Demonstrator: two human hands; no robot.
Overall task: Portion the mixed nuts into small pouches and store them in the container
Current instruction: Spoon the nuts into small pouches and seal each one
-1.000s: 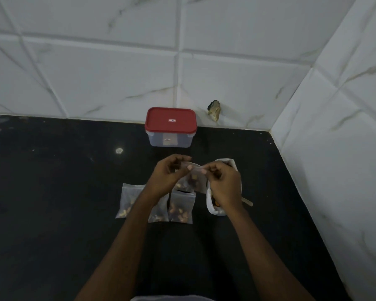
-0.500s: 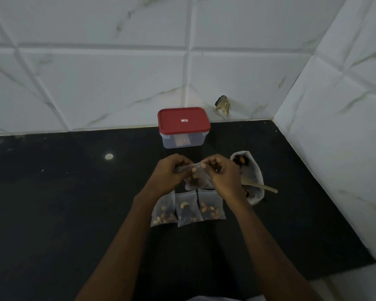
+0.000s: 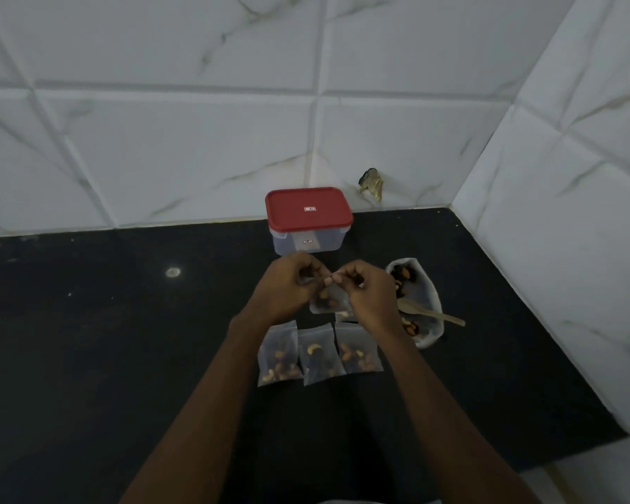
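Observation:
My left hand (image 3: 288, 287) and my right hand (image 3: 366, 291) pinch the top edge of a small clear pouch (image 3: 328, 300) with nuts in it, held just above the black counter (image 3: 124, 358). Three filled pouches (image 3: 319, 354) lie side by side on the counter below my hands. A clear container with a red lid (image 3: 308, 220) stands closed behind my hands, near the wall. At the right an open white bag of mixed nuts (image 3: 421, 303) holds a wooden spoon (image 3: 430, 314).
White marble tiles form the back wall and the right wall (image 3: 561, 212), which meet in a corner behind the bag. A chipped spot (image 3: 371, 183) marks the back wall. The counter's front edge shows at lower right (image 3: 579, 460).
The view has shifted left and closer between frames. My fingertips have drawn nearer together along the pouch's top edge. The pouches, bag and container stay where they were on the counter.

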